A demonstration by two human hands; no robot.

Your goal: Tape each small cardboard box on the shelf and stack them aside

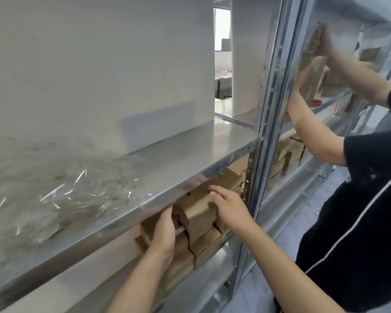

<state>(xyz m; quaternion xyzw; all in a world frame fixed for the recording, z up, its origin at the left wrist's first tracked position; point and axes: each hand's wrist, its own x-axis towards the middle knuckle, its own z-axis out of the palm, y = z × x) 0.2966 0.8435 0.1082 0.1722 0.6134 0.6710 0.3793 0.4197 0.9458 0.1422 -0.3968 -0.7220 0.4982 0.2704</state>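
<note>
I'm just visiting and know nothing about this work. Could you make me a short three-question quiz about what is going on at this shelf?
1. True or false: the left hand and the right hand are both on the same small cardboard box.
2. Where is that box? A) on top of the metal shelf board B) under that board, on a stack of boxes C) on the floor
3. Fill in: a second person in a dark top stands to the ____ of the wearer.

Key: 1 true; 2 B; 3 right
</note>
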